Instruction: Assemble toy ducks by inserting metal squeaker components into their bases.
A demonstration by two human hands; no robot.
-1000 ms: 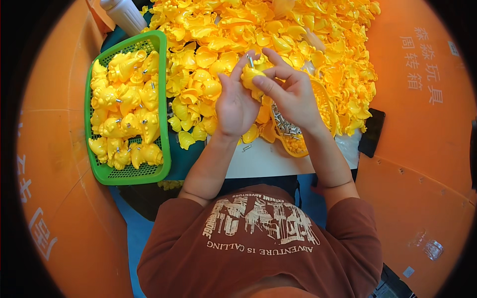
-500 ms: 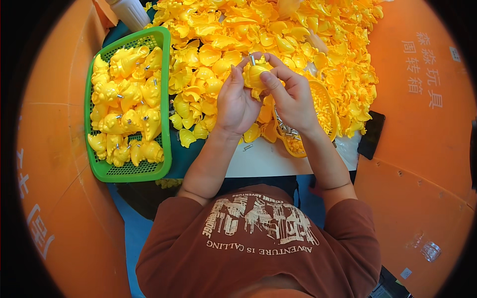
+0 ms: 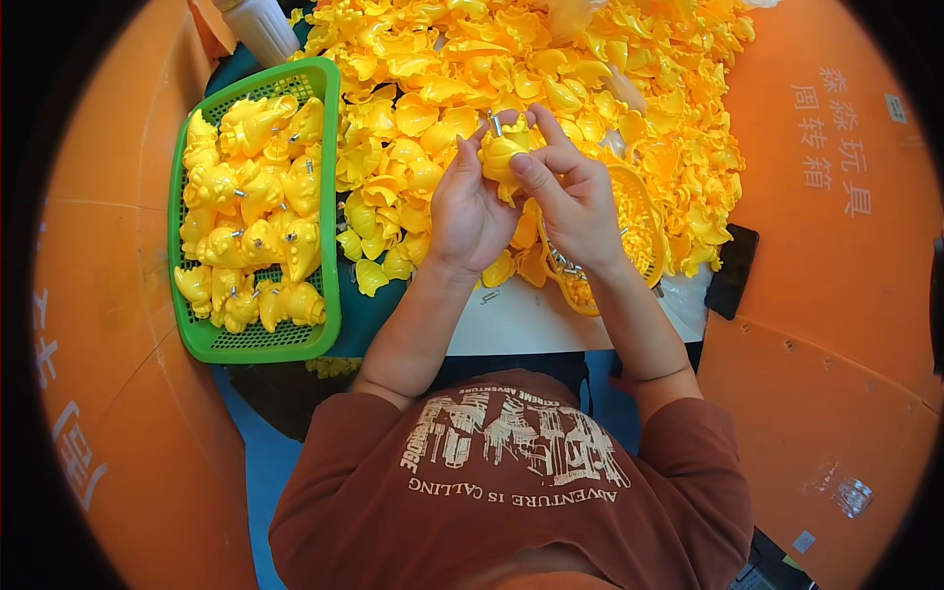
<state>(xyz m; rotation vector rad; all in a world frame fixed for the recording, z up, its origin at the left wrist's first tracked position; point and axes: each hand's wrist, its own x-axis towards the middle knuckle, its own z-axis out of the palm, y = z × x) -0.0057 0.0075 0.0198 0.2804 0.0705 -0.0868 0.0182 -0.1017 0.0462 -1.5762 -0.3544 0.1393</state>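
Between both hands, over the table's middle, is a glossy yellow plastic toy piece (image 3: 502, 157) with a small silver metal pin (image 3: 495, 124) standing out of its top. My left hand (image 3: 470, 218) holds it from the left, palm turned up, fingers partly hidden behind it. My right hand (image 3: 575, 200) grips its right side, thumb pressed on the front. Just below the right hand, a yellow basket (image 3: 661, 246) holds small metal pins and little yellow parts, partly covered by that hand and forearm.
A green basket (image 3: 331, 197) at the left carries several yellow figures with metal pins. Loose yellow shells (image 3: 649, 88) are heaped across the far table. A white bottle (image 3: 258, 29) stands at the back left, a dark phone-like slab (image 3: 734, 272) at the right. Orange panels (image 3: 826, 324) flank both sides.
Both hands stay in nearly the same place, still on the yellow toy piece. The piece and its pin have tilted slightly to the left. The whole view has shifted a little.
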